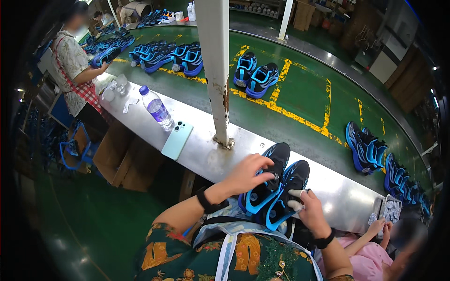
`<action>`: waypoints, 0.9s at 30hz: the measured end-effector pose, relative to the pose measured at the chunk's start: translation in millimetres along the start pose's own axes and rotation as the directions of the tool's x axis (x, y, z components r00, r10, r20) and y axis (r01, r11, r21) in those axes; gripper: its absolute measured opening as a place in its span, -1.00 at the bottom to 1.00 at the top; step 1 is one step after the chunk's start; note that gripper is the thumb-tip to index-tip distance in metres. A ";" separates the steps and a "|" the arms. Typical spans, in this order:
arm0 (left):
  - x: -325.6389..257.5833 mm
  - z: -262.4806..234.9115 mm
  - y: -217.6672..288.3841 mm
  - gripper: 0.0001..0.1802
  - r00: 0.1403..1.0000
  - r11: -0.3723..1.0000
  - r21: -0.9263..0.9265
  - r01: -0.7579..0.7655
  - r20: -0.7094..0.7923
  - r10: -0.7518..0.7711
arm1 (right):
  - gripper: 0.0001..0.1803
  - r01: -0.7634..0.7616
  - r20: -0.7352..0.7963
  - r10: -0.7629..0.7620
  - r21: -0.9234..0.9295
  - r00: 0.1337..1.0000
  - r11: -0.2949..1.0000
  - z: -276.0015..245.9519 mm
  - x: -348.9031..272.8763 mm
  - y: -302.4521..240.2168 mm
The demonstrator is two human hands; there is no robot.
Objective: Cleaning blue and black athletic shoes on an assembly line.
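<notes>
A pair of black and blue sneakers stands side by side at the metal ledge in front of me, toes pointing away. Over the left sneaker (276, 157) is my left hand (246, 174), thumb and forefinger apart beside a small shiny piece on the laces. My right hand (310, 210) is at the opening of the right sneaker (296, 175). Pale covers wrap two of its fingertips, which are spread apart against the shoe. Whether those fingertips press on the tongue is hard to make out.
A white post (213, 70) rises from the ledge (199, 161). Left of it are a phone (178, 140) and a water bottle (157, 108). Beyond runs a green conveyor belt (300, 105) carrying more sneakers (257, 77). Co-workers sit at right, near a small tray (393, 208), and stand at left.
</notes>
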State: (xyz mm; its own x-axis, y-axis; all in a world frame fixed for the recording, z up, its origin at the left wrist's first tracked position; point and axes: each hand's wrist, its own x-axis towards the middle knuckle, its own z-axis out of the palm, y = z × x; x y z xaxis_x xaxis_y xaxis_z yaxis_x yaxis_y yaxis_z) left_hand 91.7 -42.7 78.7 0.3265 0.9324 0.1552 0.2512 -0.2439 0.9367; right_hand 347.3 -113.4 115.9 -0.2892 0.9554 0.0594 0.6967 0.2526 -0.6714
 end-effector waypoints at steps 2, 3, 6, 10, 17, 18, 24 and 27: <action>-0.2 18.1 -9.0 -0.63 0.959 0.947 0.163 -0.278 0.104 0.264 | -0.65 0.006 -0.065 -0.013 -0.116 0.998 0.993 12.4 -7.8 0.1; -2.1 20.8 -4.1 -0.57 0.984 0.977 0.164 -0.133 0.138 0.111 | -0.67 -0.010 -0.132 -0.021 -0.228 0.991 0.974 15.3 -8.1 1.5; 7.3 20.0 -3.4 -0.60 0.983 0.953 0.238 -0.185 0.044 0.180 | -0.70 -0.068 -0.006 0.068 -0.105 0.998 0.992 -15.2 -3.3 -21.7; 9.4 25.1 2.6 -0.60 0.931 0.833 0.417 -0.364 0.197 0.308 | -0.64 -0.016 -0.074 0.009 -0.104 0.997 0.994 9.7 -10.2 -1.0; 13.7 21.1 -6.2 -0.66 0.929 0.892 0.262 -0.369 0.124 0.348 | -0.63 -0.061 0.096 0.060 0.005 0.994 0.998 -6.3 -2.9 -16.8; 14.6 24.5 -4.9 -0.65 0.925 0.891 0.266 -0.368 0.199 0.322 | -0.60 -0.043 -0.016 0.042 -0.082 0.999 0.996 5.3 -6.4 -6.2; 23.5 8.8 -19.0 -0.67 0.912 0.952 -0.304 -0.030 0.381 0.150 | -0.63 -0.070 0.128 0.077 -0.052 0.989 0.996 -24.8 0.3 -15.8; 26.1 17.9 -3.3 -0.67 0.900 0.967 -0.097 -0.238 0.353 0.257 | -0.56 -0.023 -0.158 -0.002 -0.160 0.987 0.987 4.9 -9.4 7.7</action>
State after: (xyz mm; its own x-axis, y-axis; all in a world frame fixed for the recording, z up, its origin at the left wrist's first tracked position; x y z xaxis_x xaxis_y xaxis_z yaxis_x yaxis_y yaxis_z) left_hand 115.7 -22.4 74.0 0.6798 0.6822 0.2693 0.0771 -0.4316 0.8987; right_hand 352.2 -121.1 106.5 -0.1837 0.9670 0.1766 0.7994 0.2515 -0.5456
